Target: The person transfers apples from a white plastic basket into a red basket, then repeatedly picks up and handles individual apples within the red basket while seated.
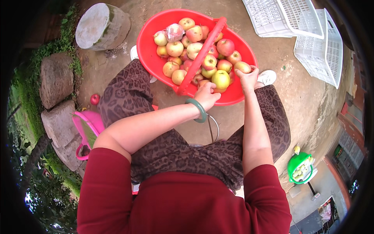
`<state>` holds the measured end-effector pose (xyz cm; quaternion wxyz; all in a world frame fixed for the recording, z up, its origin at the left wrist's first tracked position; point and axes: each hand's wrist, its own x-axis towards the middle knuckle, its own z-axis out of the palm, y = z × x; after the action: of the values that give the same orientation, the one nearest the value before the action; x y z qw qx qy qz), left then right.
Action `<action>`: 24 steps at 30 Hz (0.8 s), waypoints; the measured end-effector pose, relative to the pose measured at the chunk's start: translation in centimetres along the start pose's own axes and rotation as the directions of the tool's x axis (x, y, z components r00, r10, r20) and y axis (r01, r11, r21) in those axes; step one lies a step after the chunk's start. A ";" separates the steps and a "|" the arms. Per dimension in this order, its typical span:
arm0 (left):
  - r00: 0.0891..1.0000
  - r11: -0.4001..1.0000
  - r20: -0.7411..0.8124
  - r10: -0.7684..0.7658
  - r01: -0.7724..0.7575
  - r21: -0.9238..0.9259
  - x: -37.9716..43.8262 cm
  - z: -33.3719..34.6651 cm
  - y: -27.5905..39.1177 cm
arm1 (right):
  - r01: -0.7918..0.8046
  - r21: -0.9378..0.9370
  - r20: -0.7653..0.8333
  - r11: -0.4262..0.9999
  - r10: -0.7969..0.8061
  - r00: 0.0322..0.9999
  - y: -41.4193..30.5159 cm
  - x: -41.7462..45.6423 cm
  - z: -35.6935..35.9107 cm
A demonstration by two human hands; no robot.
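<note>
A red plastic basket full of red and yellow apples rests before me, its thick red handle arching across the middle. My right hand grips a yellowish-red apple at the basket's right side. Over the near rim reaches my left hand, a green bangle on its wrist. Its thumb and fingers are apart beside a large yellow-green apple; I see nothing held between them. One apple wrapped in clear plastic lies on top of the pile, at the far left.
White plastic crates stand at the upper right. A stone stump is at the upper left. One red apple lies on the ground, left, near a pink plastic container. A green bucket with pale pieces sits at the lower right.
</note>
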<state>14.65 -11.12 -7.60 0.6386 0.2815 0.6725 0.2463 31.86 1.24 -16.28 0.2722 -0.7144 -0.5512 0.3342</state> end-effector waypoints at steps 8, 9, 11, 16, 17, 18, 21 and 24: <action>0.995 0.996 0.062 -0.082 0.083 -0.017 -1.4 0.0 1.4 | 0.152 -0.504 0.089 0.850 -0.124 0.988 -1.5 -1.3 0.3; 0.995 0.997 0.066 -0.073 0.073 0.001 -1.4 0.0 1.5 | 0.173 -0.522 0.095 0.835 -0.145 0.985 -1.3 -1.4 0.4; 0.993 0.996 0.080 -0.090 0.091 -0.015 -1.5 -0.1 1.8 | 0.214 -0.563 0.104 0.799 -0.188 0.977 -1.0 -1.4 0.5; 0.992 0.995 0.086 -0.091 0.094 -0.037 -1.4 0.0 1.6 | 0.288 -0.628 0.119 0.723 -0.276 0.954 -0.7 -1.6 0.9; 0.992 0.995 0.085 -0.093 0.097 -0.037 -1.5 0.0 1.5 | 0.291 -0.630 0.120 0.720 -0.279 0.953 -0.5 -1.7 1.0; 0.992 0.994 0.086 -0.095 0.098 -0.037 -1.5 0.0 1.6 | 0.293 -0.632 0.121 0.717 -0.283 0.952 -0.2 -1.6 1.1; 0.990 0.995 0.098 -0.102 0.103 -0.012 -1.7 0.1 1.8 | 0.306 -0.629 0.124 0.715 -0.296 0.947 0.5 -1.5 1.2; 0.992 0.996 0.092 -0.087 0.088 -0.008 -1.6 0.2 1.3 | 0.313 -0.633 0.146 0.708 -0.288 0.946 0.5 -1.5 1.2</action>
<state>14.97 -11.23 -5.56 0.6807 0.2589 0.6527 0.2089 30.99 -0.30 -17.17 0.0491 -0.6586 -0.7459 0.0871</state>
